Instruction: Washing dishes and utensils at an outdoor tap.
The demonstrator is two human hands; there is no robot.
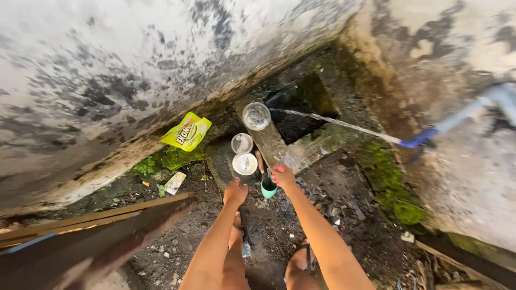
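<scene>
Hands first: I count two, both reaching down to the low concrete ledge (271,142). My left hand (235,192) rests palm down at the ledge's near edge, fingers loosely spread, gripping nothing that I can make out. My right hand (283,176) sits directly above a teal cup (268,188), fingers curled toward its rim; I cannot tell whether they grip the cup or the dark-handled utensil (261,164) standing in it. I count three clear glass vessels: one glass (256,116) stands upright on the far end of the ledge, one smaller glass (242,143) stands just left of the ledge, and one round white-looking lid or dish (244,164) lies just below that, near my left hand. One stream of water (344,126) runs from one blue-tipped pipe (424,138) at the right wall toward the far glass. One yellow sachet (186,132) lies against the stained left wall (107,80), well apart from the glasses. One pale scrap (174,182) lies on the ground below it. Two sandalled feet (303,258) stand on dark wet ground. Moss (395,188) covers the right-hand base.
</scene>
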